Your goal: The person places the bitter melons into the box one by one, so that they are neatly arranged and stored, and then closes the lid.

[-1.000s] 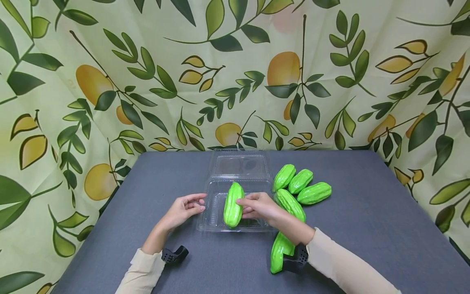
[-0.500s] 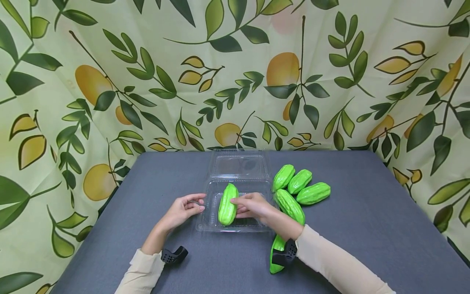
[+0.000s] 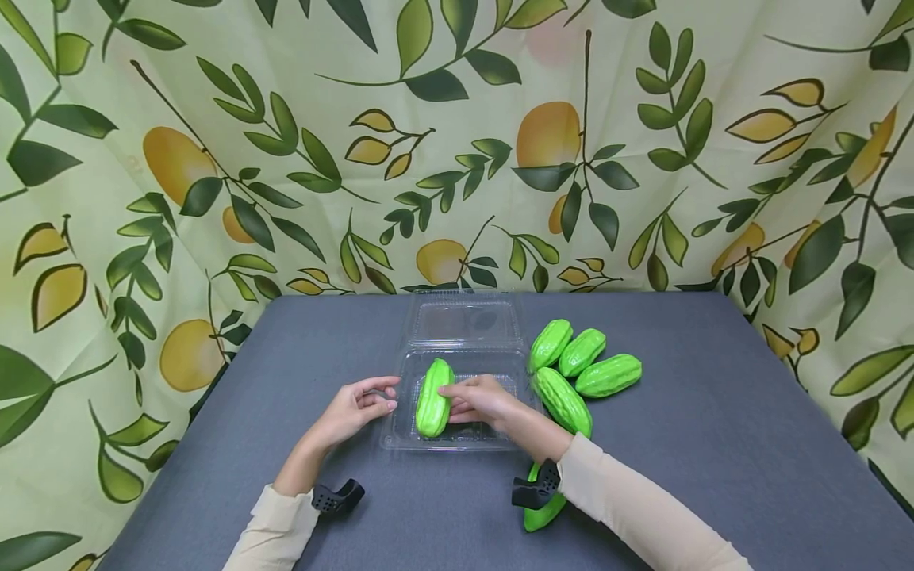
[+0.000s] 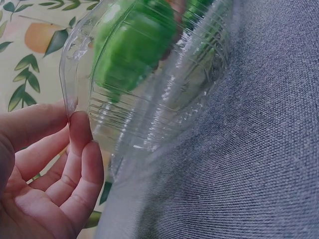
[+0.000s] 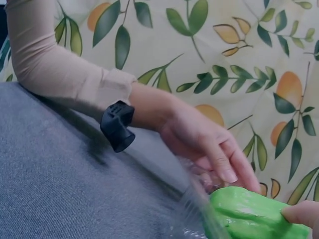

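Note:
My right hand (image 3: 480,399) pinches a bright green ribbed gourd (image 3: 432,398) between thumb and fingers, over the left part of a clear plastic clamshell container (image 3: 500,444). The gourd stands lengthwise, pointing away from me. In the right wrist view only the right thumb (image 5: 300,214) shows, pressed on the gourd (image 5: 244,211). My left hand (image 3: 357,408) pinches the container's left rim, as the left wrist view shows at the clear edge (image 4: 65,74). The container's lid (image 3: 466,321) lies folded back behind it.
Several more green gourds (image 3: 610,376) lie on the grey table (image 3: 700,444) to the right of the container. One gourd (image 3: 545,515) is partly covered by the right forearm and its black wrist camera (image 3: 537,485). A leaf-patterned curtain (image 3: 286,159) surrounds the table.
My right hand has moved left with the gourd, from the middle of the container to its left part. The left hand stays at the rim.

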`<state>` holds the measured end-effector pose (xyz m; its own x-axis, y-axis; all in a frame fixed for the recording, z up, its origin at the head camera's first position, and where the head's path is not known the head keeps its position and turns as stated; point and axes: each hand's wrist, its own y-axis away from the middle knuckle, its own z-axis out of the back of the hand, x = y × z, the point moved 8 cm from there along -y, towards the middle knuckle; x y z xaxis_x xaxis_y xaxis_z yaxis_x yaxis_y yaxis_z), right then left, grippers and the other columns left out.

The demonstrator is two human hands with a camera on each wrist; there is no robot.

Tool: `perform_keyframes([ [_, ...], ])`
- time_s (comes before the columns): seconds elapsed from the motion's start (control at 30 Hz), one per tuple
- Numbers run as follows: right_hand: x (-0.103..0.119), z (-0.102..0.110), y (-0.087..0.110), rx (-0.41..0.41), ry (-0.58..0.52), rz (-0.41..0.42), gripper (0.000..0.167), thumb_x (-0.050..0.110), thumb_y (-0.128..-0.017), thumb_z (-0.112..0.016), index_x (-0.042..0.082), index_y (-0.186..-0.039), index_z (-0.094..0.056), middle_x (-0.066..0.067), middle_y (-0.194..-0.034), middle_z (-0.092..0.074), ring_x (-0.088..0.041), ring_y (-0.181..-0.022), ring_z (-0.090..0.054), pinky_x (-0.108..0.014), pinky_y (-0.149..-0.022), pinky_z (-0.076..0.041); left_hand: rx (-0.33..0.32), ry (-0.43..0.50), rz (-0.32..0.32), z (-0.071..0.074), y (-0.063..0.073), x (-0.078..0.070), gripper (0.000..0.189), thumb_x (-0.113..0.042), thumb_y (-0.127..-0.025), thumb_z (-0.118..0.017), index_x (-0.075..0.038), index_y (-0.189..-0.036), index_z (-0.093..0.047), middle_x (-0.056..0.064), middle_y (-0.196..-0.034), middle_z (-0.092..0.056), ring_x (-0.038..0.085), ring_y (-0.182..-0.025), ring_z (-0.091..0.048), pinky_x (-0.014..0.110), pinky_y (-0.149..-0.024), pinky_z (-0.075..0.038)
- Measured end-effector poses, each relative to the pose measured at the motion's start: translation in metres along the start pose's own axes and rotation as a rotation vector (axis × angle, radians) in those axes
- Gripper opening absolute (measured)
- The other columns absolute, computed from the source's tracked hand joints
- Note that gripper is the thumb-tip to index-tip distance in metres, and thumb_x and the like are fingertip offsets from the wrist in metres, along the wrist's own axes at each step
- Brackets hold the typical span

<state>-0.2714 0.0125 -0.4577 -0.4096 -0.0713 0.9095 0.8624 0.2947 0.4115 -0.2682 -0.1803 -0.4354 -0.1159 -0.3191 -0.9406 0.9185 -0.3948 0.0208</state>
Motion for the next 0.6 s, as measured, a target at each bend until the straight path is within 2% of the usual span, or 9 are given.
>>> perform_keyframes([
  [0.3,-0.002,-0.011,-0.006,-0.005,0.074,-0.002,0.038,0.014,-0.088,-0.067,-0.015,-0.111,-0.060,-0.008,-0.078,-0.065,-0.010,-0.063,-0.065,-0.029,-0.072,-0.060,-0.005,-0.012,0.006,0.001,0.001,-0.001,0.047,-0.005,-0.091,-0.063,0.011,-0.133,-0.049,0.034,-0.115,-0.057,-0.005,-0.081,-0.062,0.020,-0.073,-0.054],
  [0.6,-0.003,-0.017,-0.013,-0.029,0.088,-0.014,0.032,0.012,-0.087,-0.068,-0.013,-0.106,-0.063,-0.011,-0.076,-0.069,-0.011,-0.061,-0.065,-0.030,-0.069,-0.060,0.000,-0.011,-0.001,0.000,0.001,-0.002,0.047,-0.004,-0.090,-0.063,0.011,-0.133,-0.049,0.035,-0.116,-0.057,-0.006,-0.082,-0.062,0.016,-0.073,-0.052],
])
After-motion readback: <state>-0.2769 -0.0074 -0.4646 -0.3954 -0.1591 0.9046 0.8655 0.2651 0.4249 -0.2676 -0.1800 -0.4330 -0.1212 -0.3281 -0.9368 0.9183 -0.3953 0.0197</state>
